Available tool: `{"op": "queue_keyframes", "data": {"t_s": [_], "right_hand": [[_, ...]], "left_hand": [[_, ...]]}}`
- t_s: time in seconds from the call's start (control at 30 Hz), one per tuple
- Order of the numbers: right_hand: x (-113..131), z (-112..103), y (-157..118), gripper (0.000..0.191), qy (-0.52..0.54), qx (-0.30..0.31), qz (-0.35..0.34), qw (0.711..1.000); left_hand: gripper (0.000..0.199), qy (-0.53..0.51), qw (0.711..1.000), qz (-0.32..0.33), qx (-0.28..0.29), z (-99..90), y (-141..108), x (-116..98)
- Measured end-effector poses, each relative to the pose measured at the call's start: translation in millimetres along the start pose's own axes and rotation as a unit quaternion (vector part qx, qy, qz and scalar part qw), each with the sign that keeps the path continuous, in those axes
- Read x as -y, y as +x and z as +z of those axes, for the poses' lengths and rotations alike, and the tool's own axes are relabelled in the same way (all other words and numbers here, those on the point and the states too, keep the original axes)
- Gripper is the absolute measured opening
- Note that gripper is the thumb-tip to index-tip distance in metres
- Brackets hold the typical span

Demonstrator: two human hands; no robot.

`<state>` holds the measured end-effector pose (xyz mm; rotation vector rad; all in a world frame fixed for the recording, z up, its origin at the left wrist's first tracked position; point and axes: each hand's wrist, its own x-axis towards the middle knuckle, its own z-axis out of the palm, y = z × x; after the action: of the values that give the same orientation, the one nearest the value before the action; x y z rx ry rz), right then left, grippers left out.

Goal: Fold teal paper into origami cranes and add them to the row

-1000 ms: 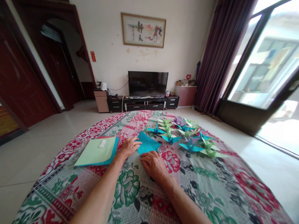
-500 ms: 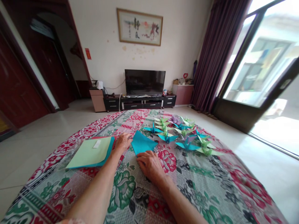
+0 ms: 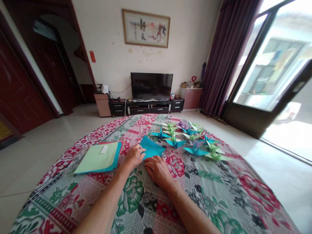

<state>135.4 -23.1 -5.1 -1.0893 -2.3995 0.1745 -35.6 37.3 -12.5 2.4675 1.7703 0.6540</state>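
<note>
A blue sheet of origami paper point(image 3: 152, 148) lies on the cloth in front of me, its visible outline roughly a diamond. My left hand point(image 3: 135, 156) is at its left edge, fingers curled onto the paper. Along the near edge, my right hand point(image 3: 157, 167) has its bent fingers pressed on the sheet close to the left fingertips. The hands hide the paper's near corner. Left of them rests a stack of square paper point(image 3: 96, 159), pale green on top with blue and red beneath, and a small white slip point(image 3: 104, 149) on it.
Several folded paper cranes point(image 3: 196, 149) in blue, green and purple stand in rows on the right. A flowered tablecloth point(image 3: 209, 195) covers the round table. Beyond it are a low cabinet point(image 3: 148, 109) with a television point(image 3: 151, 86), and a glass door at right.
My left hand has slid from the paper's upper left edge toward me and right, nearer my right hand. My right hand has barely moved.
</note>
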Motion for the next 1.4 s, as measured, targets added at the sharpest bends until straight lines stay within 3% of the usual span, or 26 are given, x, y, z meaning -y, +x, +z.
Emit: {"op": "queue_keyframes", "data": {"t_s": [0.3,0.47,0.67,0.8,1.03,1.17,1.4], "right_hand": [[13.9,-7.6,-8.9,0.015,-0.058,0.001,-0.016,0.998],[21.0,-9.5,-12.3,0.017,-0.051,-0.013,0.017,0.998],[2.5,-18.5,-6.3,0.036,-0.03,-0.058,0.039,0.997],[-13.0,-24.7,-10.2,0.04,-0.042,-0.011,0.063,0.997],[-25.4,-31.9,-14.7,0.043,-0.03,0.049,0.07,0.996],[-29.0,-36.9,-14.0,0.039,-0.011,0.076,0.059,0.995],[-28.7,-37.5,-16.5,0.025,-0.014,0.032,0.038,0.999]], "left_hand": [[0.032,0.052,0.998,-0.027,-0.015,2.1,-15.1,-17.3],[0.039,0.063,0.997,-0.029,-0.019,2.9,-24.4,-23.5],[0.039,0.007,0.999,0.036,0.036,-1.8,-27.5,-12.9],[0.039,-0.065,0.994,0.048,0.076,-9.7,-26.1,-4.1],[0.026,-0.062,0.996,0.055,0.017,-14.8,-24.8,-4.8],[0.027,-0.031,0.997,0.063,0.019,-11.7,-23.2,-9.8],[0.025,-0.036,0.996,0.058,0.058,-20.0,-22.5,-16.5]]}}
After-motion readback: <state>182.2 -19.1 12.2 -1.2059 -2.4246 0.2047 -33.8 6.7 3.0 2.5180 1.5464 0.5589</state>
